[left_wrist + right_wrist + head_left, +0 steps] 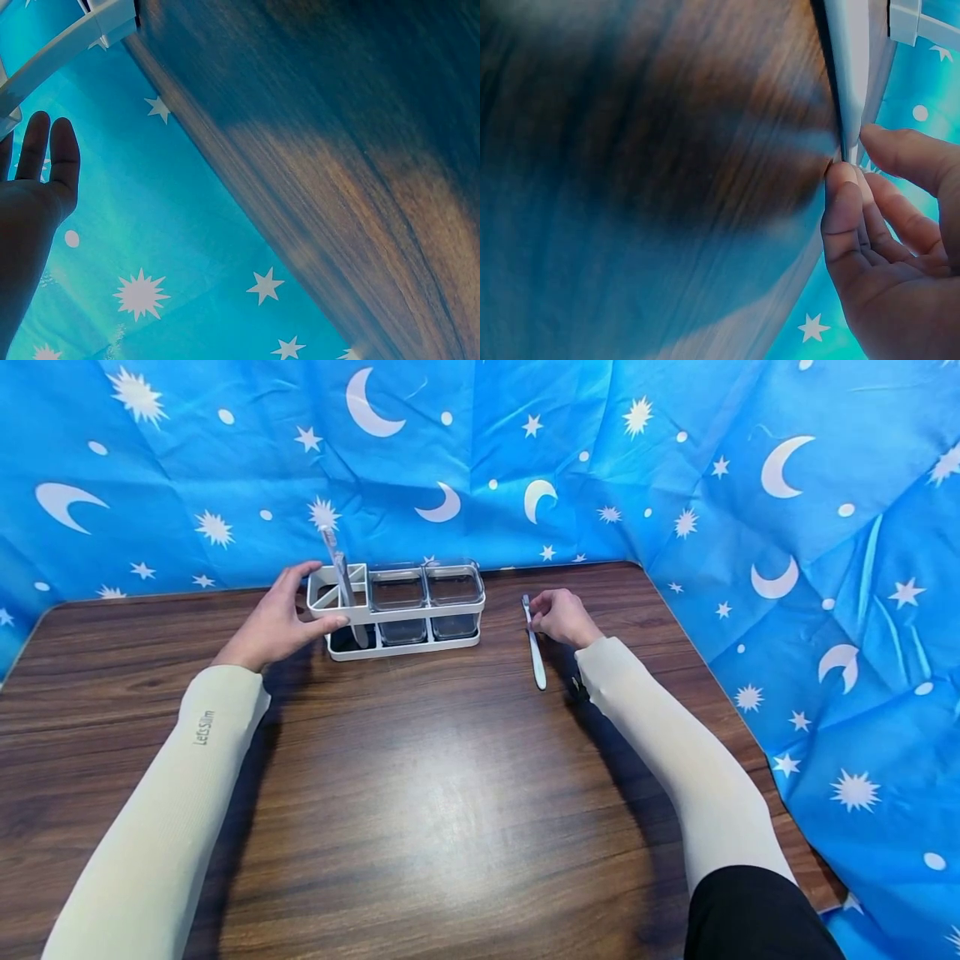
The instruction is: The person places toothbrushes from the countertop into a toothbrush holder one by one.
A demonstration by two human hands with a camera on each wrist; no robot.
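At the back of the table stands a white toothbrush holder [405, 653], with two clear cups [397, 589] in its right compartments. A toothbrush [344, 578] leans upright in its divided left compartment. My left hand [273, 622] grips the holder's left end, thumb along the front rim and fingers at the back corner. In the left wrist view, the fingers show beside the white rim [56, 52]. Right of the holder, a second toothbrush [537, 660] lies on the table, bristle end away from me. My right hand [564, 617] pinches it near the head between thumb and fingertips.
The dark wood table [420, 793] reaches back to a blue curtain [480, 460] printed with moons and stars. The curtain also runs along the table's right edge [720, 693]. Light sleeves cover both forearms.
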